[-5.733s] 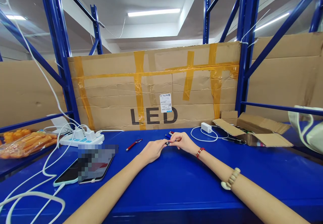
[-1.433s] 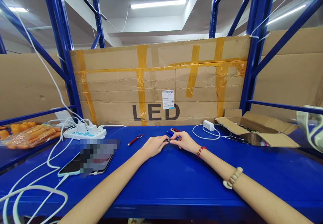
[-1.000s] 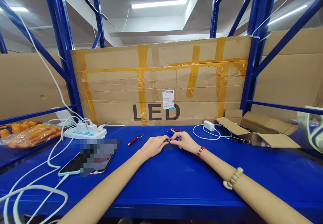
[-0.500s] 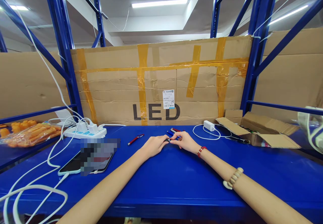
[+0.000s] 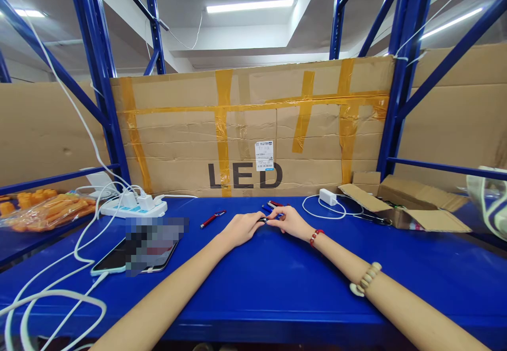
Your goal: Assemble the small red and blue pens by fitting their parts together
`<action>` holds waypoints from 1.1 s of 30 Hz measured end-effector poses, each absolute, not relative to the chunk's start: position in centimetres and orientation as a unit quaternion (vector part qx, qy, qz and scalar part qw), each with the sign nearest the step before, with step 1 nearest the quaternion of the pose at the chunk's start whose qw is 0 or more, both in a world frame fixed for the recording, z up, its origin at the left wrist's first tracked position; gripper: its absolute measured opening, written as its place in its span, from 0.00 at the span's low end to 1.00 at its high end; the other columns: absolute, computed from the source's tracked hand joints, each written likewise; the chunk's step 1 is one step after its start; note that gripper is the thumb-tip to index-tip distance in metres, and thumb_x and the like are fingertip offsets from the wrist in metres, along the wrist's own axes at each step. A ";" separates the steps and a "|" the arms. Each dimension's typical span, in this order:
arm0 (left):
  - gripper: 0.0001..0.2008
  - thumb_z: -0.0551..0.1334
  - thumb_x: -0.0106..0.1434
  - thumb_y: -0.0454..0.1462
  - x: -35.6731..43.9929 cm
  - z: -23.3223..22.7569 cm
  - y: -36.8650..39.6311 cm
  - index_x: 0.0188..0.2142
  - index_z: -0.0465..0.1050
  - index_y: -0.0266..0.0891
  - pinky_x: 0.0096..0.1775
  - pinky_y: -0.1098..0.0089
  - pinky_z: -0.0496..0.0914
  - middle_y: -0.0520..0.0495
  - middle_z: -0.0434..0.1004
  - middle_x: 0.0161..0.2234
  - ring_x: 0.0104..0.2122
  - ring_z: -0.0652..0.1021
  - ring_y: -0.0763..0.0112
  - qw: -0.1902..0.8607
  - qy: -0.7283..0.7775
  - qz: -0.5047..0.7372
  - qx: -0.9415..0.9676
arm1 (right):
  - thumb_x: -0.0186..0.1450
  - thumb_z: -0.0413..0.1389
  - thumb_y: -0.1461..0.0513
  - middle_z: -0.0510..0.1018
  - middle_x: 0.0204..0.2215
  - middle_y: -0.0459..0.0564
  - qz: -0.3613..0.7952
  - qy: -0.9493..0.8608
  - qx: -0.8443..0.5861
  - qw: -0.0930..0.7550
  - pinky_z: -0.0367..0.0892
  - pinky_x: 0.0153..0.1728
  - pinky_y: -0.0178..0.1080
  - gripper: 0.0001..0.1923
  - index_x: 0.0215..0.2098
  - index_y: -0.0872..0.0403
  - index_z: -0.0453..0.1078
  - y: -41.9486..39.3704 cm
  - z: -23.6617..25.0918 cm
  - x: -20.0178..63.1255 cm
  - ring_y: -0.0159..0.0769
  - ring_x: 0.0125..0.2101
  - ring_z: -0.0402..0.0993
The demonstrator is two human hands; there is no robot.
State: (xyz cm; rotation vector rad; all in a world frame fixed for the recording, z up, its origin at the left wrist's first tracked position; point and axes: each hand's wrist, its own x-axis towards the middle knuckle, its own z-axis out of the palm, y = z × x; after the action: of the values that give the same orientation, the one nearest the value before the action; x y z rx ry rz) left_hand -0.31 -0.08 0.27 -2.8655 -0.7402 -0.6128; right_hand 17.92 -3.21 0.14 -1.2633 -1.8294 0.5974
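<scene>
Left hand [image 5: 240, 229] and right hand [image 5: 290, 221] meeting fingertip to fingertip, pinching a small dark pen [image 5: 263, 219], cardboard [image 5: 253, 129] at the desk's [image 5: 277, 287] far edge reading "LED"

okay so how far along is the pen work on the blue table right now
Looks midway, though that is a judgement. Possibly done: one red pen lies whole, apart to the left. In hand: the left hand and right hand meet fingertip to fingertip on a small dark pen piece; what it is exactly is too small to tell. Left: a few red and blue pens lie just behind the hands.
</scene>
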 end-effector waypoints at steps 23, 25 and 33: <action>0.04 0.50 0.65 0.34 -0.5 0.3 -0.1 0.40 0.56 0.39 0.37 0.72 0.65 0.50 0.68 0.41 0.39 0.71 0.67 0.045 -0.227 -0.224 -0.947 | 0.47 0.59 0.52 0.68 0.14 0.44 0.250 -0.720 -0.488 0.425 0.54 0.14 0.29 0.17 0.23 0.60 0.69 -3.6 0.3 17.8 0.22 0.11 0.58; 0.02 0.50 0.65 0.33 -0.5 0.3 -0.3 0.39 0.56 0.38 0.36 0.71 0.65 0.49 0.68 0.40 0.40 0.70 0.66 0.048 -0.219 -0.228 -0.948 | 0.47 0.59 0.52 0.68 0.13 0.44 0.257 -0.723 -0.477 0.428 0.54 0.14 0.29 0.17 0.22 0.60 0.69 -3.6 0.2 17.8 0.23 0.11 0.58; 0.01 0.50 0.65 0.32 -0.7 0.3 -0.6 0.36 0.56 0.38 0.33 0.73 0.63 0.49 0.68 0.38 0.36 0.71 0.67 0.065 -0.191 -0.211 -0.956 | 0.46 0.59 0.50 0.69 0.18 0.45 0.299 -0.730 -0.451 0.417 0.54 0.14 0.29 0.19 0.19 0.60 0.67 -3.8 0.0 18.0 0.22 0.13 0.59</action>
State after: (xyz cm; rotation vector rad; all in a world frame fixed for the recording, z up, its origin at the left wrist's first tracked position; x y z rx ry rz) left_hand -0.68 -0.57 0.31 -2.8870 -0.5761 -0.6371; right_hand 17.98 -3.75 -0.02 -1.1316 -1.8328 0.7507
